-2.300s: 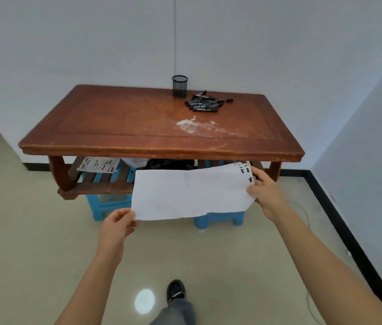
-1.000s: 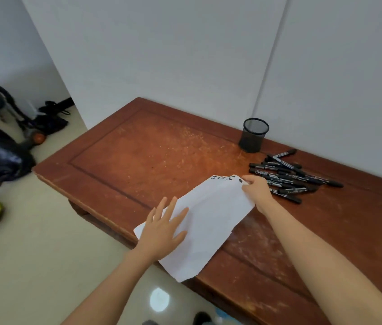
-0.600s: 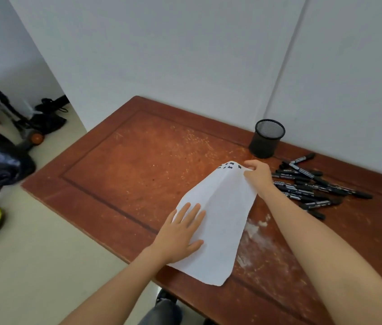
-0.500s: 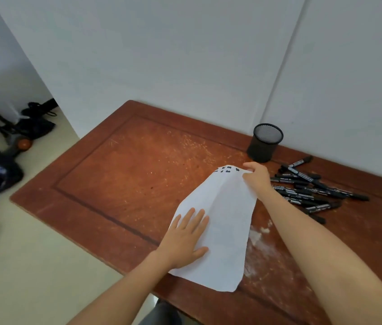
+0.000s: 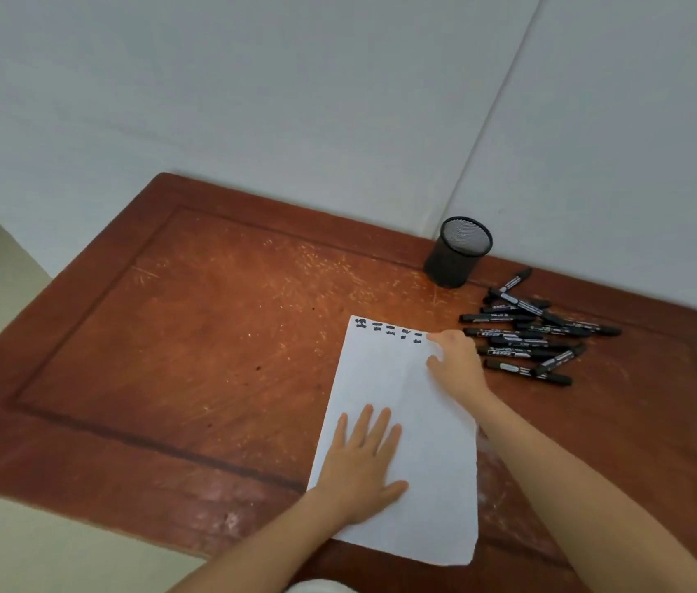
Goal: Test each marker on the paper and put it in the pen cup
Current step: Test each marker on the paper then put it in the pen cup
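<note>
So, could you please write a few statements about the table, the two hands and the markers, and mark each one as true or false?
1. A black mesh pen cup stands upright on the brown wooden table. True.
2. The cup is already full. False: nothing sticks out of it; the black markers lie in a pile on the table beside it.
3. The left hand lies flat on the white paper sheet. True.
4. A marker is being held. False: the right hand rests at the sheet's far right corner, with no marker in it.
5. The sheet is blank. False: black marks run along its far edge.
</note>
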A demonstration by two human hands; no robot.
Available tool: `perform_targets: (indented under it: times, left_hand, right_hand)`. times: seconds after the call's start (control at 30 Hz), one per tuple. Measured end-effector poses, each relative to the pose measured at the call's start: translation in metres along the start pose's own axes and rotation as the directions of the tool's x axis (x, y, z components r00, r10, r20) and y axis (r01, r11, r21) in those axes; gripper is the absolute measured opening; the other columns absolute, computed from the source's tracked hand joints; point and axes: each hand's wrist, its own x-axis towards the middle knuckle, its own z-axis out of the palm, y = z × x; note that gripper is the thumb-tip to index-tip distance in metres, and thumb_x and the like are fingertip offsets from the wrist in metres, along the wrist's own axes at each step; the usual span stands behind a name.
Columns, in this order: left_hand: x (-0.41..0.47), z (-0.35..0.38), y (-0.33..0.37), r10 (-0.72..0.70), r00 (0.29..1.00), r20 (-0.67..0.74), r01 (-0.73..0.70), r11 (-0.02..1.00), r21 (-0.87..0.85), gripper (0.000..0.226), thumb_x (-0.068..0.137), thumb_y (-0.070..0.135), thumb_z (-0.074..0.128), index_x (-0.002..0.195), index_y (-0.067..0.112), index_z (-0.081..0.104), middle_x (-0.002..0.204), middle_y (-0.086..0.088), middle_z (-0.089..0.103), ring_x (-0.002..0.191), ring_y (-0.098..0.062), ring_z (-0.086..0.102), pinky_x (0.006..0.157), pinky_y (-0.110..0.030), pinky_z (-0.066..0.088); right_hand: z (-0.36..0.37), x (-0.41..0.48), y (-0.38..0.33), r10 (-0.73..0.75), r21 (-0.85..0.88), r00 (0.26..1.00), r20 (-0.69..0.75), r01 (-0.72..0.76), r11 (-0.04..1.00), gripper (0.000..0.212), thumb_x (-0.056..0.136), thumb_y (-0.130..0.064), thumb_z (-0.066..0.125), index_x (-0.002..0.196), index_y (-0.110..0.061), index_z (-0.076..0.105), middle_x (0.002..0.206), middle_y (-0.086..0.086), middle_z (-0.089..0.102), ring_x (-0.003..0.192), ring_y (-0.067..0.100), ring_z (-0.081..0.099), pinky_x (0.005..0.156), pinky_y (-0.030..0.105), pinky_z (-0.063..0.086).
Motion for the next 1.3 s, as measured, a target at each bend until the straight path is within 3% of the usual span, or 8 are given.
perform_targets:
  times: [0.1,0.17,0.3,0.43,0.57,0.77,0.93,1.3]
  left_hand:
    - [-0.002,0.004,-0.005,-0.042,0.999,0.001,0.042,0.998,-0.053,0.074,0.085,0.061,0.016,0.136,0.016,0.042,0.143,-0.009,0.044,0.137,-0.035,0.027,0.111,-0.05,0.004]
    - [0.0,0.005,-0.011,-0.049,0.999,0.005,0.049,0.997,-0.063,0.066,0.085,0.061,0.024,0.13,0.017,0.042,0.133,-0.008,0.055,0.128,-0.033,0.035,0.107,-0.048,0.006]
    - [0.003,0.009,-0.02,-0.104,0.992,-0.068,0.096,0.989,-0.11,0.068,0.092,0.058,0.003,0.133,0.017,0.038,0.136,-0.009,0.053,0.128,-0.033,0.031,0.108,-0.048,0.004]
    - [0.003,0.015,-0.019,-0.117,0.983,-0.142,0.108,0.991,-0.073,0.065,0.093,0.057,0.008,0.134,0.016,0.038,0.137,-0.01,0.051,0.129,-0.033,0.032,0.109,-0.047,0.005]
    - [0.002,0.011,-0.019,-0.12,0.983,-0.139,0.121,0.993,-0.006,0.066,0.083,0.057,0.03,0.128,0.017,0.056,0.133,-0.008,0.055,0.125,-0.034,0.049,0.104,-0.048,0.017]
    - [0.001,0.01,-0.02,-0.168,0.973,-0.158,0.172,0.985,0.015,0.06,0.094,0.053,0.012,0.131,0.02,0.046,0.135,-0.006,0.054,0.128,-0.029,0.033,0.103,-0.046,0.021]
    - [-0.001,0.01,-0.02,-0.203,0.969,-0.138,0.212,0.976,0.047,0.063,0.094,0.053,0.006,0.131,0.021,0.046,0.136,-0.004,0.053,0.128,-0.029,0.045,0.101,-0.044,0.023]
    - [0.0,0.012,-0.02,-0.176,0.962,-0.209,0.198,0.976,0.092,0.06,0.095,0.054,0.01,0.135,0.022,0.041,0.14,-0.004,0.048,0.132,-0.025,0.028,0.11,-0.037,0.003]
  right_hand:
    - [0.011,-0.017,0.008,0.003,-0.064,1.0,0.019,-0.002,0.998,0.044,0.089,-0.012,0.048,0.134,-0.013,0.047,0.143,0.012,0.038,0.134,0.027,0.03,0.109,0.031,0.022]
    - [0.015,-0.029,0.011,0.004,-0.098,1.0,0.021,-0.002,0.995,0.045,0.093,-0.017,0.045,0.138,-0.016,0.041,0.148,0.009,0.032,0.138,0.025,0.024,0.11,0.03,0.02]
    - [0.029,-0.052,0.014,-0.027,-0.187,0.999,0.046,0.035,0.982,0.047,0.097,-0.027,0.038,0.143,-0.019,0.033,0.153,0.005,0.023,0.142,0.021,0.016,0.113,0.03,0.015]
    - [0.037,-0.064,0.017,-0.032,-0.211,0.998,0.057,0.043,0.977,0.047,0.098,-0.029,0.036,0.144,-0.018,0.031,0.155,0.004,0.02,0.144,0.02,0.012,0.115,0.03,0.011]
    - [0.029,-0.064,0.024,-0.055,-0.116,0.997,0.045,0.06,0.991,0.045,0.097,-0.026,0.039,0.141,-0.014,0.037,0.152,0.005,0.027,0.142,0.02,0.017,0.114,0.029,0.014]
    - [-0.001,-0.057,0.06,0.047,-0.006,0.99,-0.133,-0.048,0.999,0.036,0.093,-0.015,0.048,0.128,-0.01,0.053,0.138,0.008,0.047,0.132,0.024,0.035,0.109,0.035,0.027]
    - [-0.03,-0.044,0.095,0.074,-0.117,0.976,-0.206,-0.1,0.988,0.036,0.092,-0.012,0.047,0.127,-0.008,0.053,0.131,0.01,0.053,0.125,0.028,0.04,0.102,0.038,0.033]
    - [-0.042,-0.023,0.11,-0.057,-0.369,0.991,-0.117,0.01,0.929,0.041,0.094,-0.015,0.042,0.135,-0.013,0.045,0.131,0.005,0.054,0.126,0.025,0.039,0.101,0.036,0.03]
